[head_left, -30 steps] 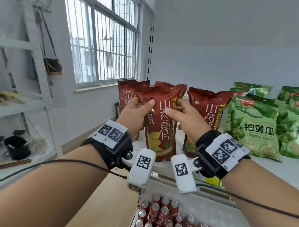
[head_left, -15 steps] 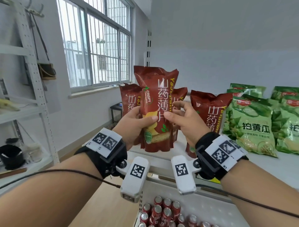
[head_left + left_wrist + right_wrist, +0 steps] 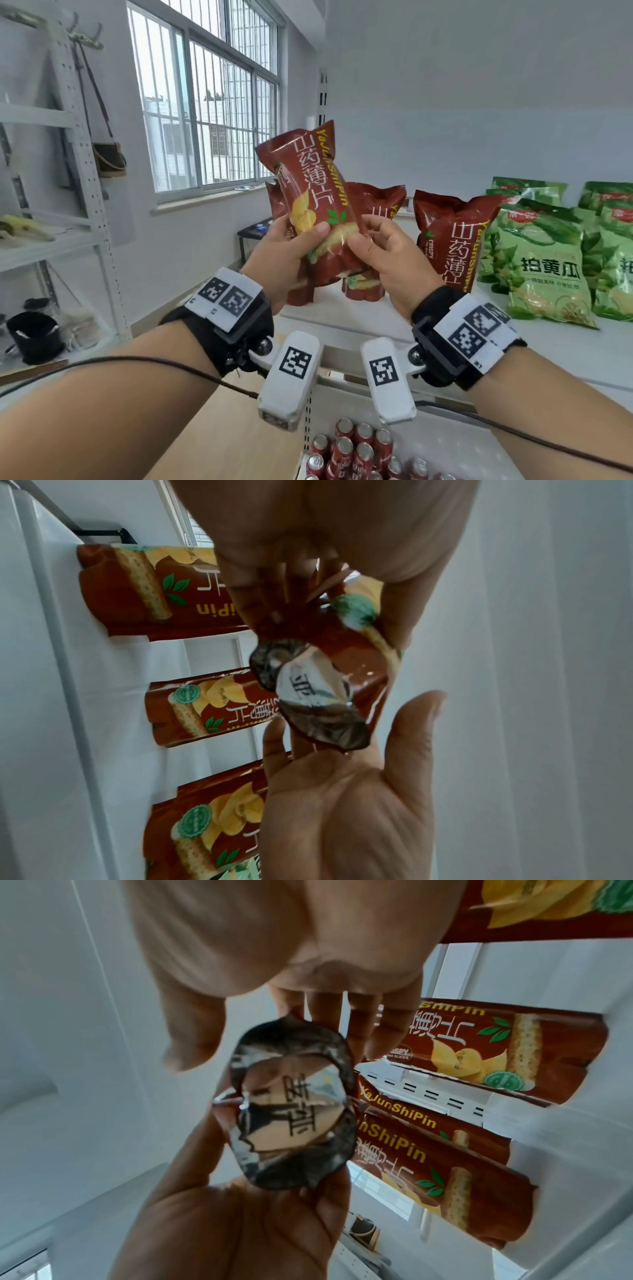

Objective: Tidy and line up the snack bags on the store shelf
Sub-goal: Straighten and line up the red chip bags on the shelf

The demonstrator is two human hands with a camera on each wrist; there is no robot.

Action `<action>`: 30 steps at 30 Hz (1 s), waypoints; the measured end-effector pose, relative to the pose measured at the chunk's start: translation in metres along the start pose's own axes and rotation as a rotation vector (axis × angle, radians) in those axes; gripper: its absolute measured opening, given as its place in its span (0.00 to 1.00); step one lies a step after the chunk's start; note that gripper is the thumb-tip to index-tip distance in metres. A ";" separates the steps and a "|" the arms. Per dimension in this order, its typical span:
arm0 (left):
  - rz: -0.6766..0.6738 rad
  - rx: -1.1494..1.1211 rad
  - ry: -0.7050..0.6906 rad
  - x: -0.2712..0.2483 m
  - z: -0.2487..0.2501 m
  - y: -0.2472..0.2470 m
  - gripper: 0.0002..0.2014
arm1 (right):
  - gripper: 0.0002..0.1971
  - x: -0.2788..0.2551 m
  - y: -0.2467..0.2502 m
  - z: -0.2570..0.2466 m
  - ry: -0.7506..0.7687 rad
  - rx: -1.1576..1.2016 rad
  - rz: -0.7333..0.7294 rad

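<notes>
Both hands hold one red snack bag by its lower part, up in the air above the front edge of the shelf. The left hand wraps the bag's left side, thumb curled across the printed front. The right hand presses its thumb on the right side with the fingers behind. The bag leans with its top toward the left, the print facing the person. In the left wrist view the bag's silvery bottom fold shows between the two hands; the right wrist view shows the same fold, with the right hand's fingers curled behind the bag. Behind the held bag, more red bags stand upright near the shelf's left end, and another red bag stands just to their right. Past it, toward the right end, green snack bags stand in overlapping rows. Below the front edge, red drink cans stand packed on a lower level. A barred window and a white metal rack are to the left.
</notes>
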State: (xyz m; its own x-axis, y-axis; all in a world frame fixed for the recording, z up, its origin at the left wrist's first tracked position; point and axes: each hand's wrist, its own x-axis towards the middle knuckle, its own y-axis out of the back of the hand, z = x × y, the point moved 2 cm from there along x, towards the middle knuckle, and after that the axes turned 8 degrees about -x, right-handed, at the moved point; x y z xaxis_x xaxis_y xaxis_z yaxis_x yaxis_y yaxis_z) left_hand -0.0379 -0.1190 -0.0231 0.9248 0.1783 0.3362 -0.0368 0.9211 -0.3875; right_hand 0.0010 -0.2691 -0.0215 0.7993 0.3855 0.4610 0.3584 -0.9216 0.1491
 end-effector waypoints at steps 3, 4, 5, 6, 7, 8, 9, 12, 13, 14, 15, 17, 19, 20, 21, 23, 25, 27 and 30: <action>0.062 -0.086 -0.056 0.004 0.008 0.000 0.25 | 0.34 0.004 -0.004 -0.002 0.081 -0.029 -0.144; 0.090 -0.114 -0.070 0.005 0.009 -0.001 0.23 | 0.38 0.006 -0.004 -0.002 0.105 -0.083 -0.161; 0.112 -0.134 -0.080 0.007 0.011 -0.003 0.21 | 0.39 0.008 -0.003 -0.004 0.135 -0.140 -0.155; 0.124 -0.142 -0.088 0.008 0.011 -0.005 0.21 | 0.39 0.010 -0.002 -0.006 0.166 -0.178 -0.134; 0.127 -0.145 -0.099 0.009 0.011 -0.008 0.21 | 0.38 0.012 -0.001 -0.008 0.189 -0.198 -0.107; 0.131 -0.153 -0.113 0.010 0.010 -0.011 0.21 | 0.35 0.014 0.002 -0.009 0.204 -0.207 -0.081; 0.141 -0.165 -0.128 0.010 0.009 -0.013 0.21 | 0.33 0.017 0.005 -0.010 0.211 -0.202 -0.060; 0.192 -0.189 -0.148 0.011 0.006 -0.018 0.24 | 0.25 0.020 0.015 -0.012 0.223 -0.124 -0.073; 0.205 -0.186 -0.149 0.010 0.005 -0.019 0.24 | 0.23 0.019 0.018 -0.013 0.230 -0.100 -0.106; 0.212 -0.163 -0.156 0.010 0.004 -0.020 0.24 | 0.20 0.019 0.021 -0.013 0.232 -0.077 -0.142; 0.213 -0.115 -0.169 0.010 0.002 -0.019 0.21 | 0.16 0.018 0.023 -0.014 0.227 -0.049 -0.175; 0.221 0.001 -0.204 0.008 -0.002 -0.019 0.16 | 0.10 0.019 0.028 -0.013 0.202 0.016 -0.210; 0.222 0.069 -0.217 0.006 -0.006 -0.021 0.13 | 0.08 0.022 0.032 -0.010 0.198 0.012 -0.187; 0.223 0.079 -0.219 0.004 -0.007 -0.023 0.12 | 0.09 0.023 0.033 -0.008 0.203 -0.008 -0.170; 0.230 0.068 -0.220 0.004 -0.008 -0.026 0.12 | 0.09 0.024 0.035 -0.007 0.207 -0.020 -0.160; 0.253 0.019 -0.221 0.001 -0.006 -0.031 0.15 | 0.09 0.025 0.038 -0.004 0.223 -0.032 -0.171; 0.267 0.012 -0.221 -0.003 -0.005 -0.037 0.18 | 0.11 0.024 0.041 -0.002 0.234 -0.041 -0.205; 0.262 0.063 -0.209 -0.007 -0.007 -0.045 0.20 | 0.15 0.024 0.043 0.000 0.216 -0.037 -0.235; 0.204 0.073 -0.168 -0.012 -0.013 -0.055 0.24 | 0.17 0.024 0.045 0.001 0.160 0.044 -0.238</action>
State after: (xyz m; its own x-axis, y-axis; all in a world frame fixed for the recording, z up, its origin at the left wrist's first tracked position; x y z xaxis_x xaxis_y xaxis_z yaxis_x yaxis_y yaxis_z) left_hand -0.0424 -0.1760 -0.0170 0.8200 0.4118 0.3975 -0.2487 0.8818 -0.4006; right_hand 0.0371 -0.3011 -0.0045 0.6051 0.5754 0.5503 0.5505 -0.8017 0.2328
